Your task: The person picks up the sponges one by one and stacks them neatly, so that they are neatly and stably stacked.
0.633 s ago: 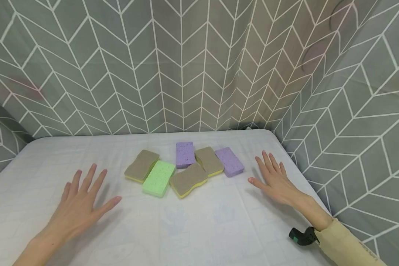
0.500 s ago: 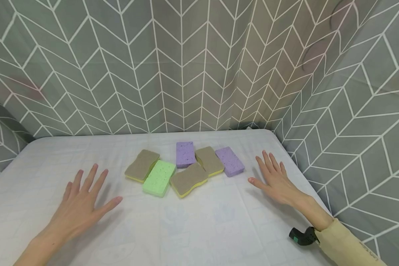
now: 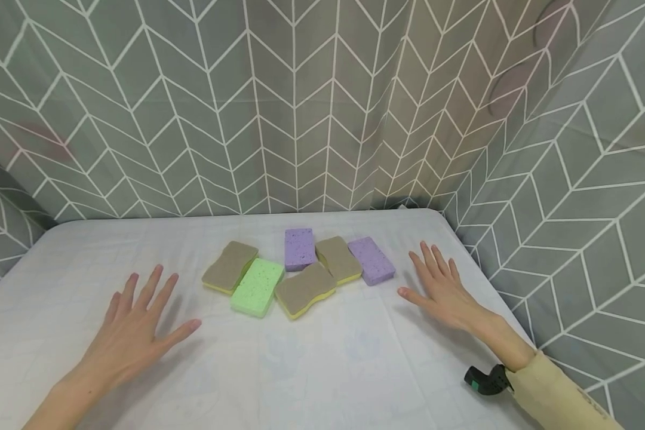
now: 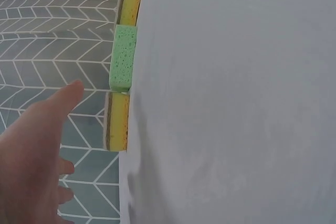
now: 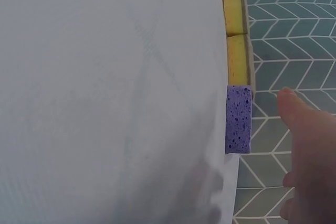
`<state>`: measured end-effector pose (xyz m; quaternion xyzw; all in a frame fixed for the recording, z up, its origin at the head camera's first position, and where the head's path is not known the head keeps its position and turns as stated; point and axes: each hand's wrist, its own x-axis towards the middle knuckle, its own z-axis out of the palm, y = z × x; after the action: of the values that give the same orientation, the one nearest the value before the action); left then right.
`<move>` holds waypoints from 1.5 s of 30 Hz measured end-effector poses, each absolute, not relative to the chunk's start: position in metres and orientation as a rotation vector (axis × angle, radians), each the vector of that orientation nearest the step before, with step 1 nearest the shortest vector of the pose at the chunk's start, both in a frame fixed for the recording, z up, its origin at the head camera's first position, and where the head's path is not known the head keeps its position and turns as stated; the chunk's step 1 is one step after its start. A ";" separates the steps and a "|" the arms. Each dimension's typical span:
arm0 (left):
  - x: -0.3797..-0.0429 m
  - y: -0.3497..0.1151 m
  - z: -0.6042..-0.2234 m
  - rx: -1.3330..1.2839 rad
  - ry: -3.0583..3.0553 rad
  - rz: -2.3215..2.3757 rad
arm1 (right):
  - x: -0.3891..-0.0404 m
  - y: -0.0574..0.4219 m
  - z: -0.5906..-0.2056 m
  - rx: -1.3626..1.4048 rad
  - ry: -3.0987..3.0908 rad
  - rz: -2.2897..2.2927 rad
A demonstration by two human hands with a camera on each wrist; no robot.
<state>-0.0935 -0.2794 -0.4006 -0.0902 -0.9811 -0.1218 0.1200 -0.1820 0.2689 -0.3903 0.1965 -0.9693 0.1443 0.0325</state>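
Several sponges lie grouped on the white-covered table. A green sponge [image 3: 257, 288] leans against a grey-topped yellow sponge [image 3: 229, 267] on the left. In the middle, a second grey-topped sponge [image 3: 305, 290] overlaps a third grey-topped sponge [image 3: 338, 260] behind it. One purple sponge [image 3: 299, 249] lies at the back, another purple sponge [image 3: 372, 261] at the right end. My left hand [image 3: 131, 328] hovers palm down left of the group, fingers spread, holding nothing. To the right, my right hand [image 3: 445, 295] is likewise spread over the table, thumb toward the right purple sponge, and holds nothing.
The table [image 3: 301, 382] has a white cloth and ends at a grey curtain [image 3: 279, 119] with white zigzag lines, which also hangs along the right side. A black device [image 3: 485, 380] is at the right wrist, by a beige sleeve [image 3: 559, 391].
My left hand has drifted slightly right, toward the sponges. My right hand has shifted a little left. The sponges lie as before.
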 end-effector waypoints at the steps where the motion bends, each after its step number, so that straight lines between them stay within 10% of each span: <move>1: -0.094 -0.279 -0.401 -0.266 -2.865 -0.361 | -0.182 0.268 -0.390 0.608 -2.980 0.441; 45: -0.120 -0.190 -0.422 -0.303 -2.515 -0.811 | -0.181 0.215 -0.394 0.796 -2.570 0.843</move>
<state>-0.1197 -0.1898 -0.4223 -0.1105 -0.9183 -0.2960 0.2386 -0.1811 0.2149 -0.3939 0.2788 -0.8997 0.2951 0.1604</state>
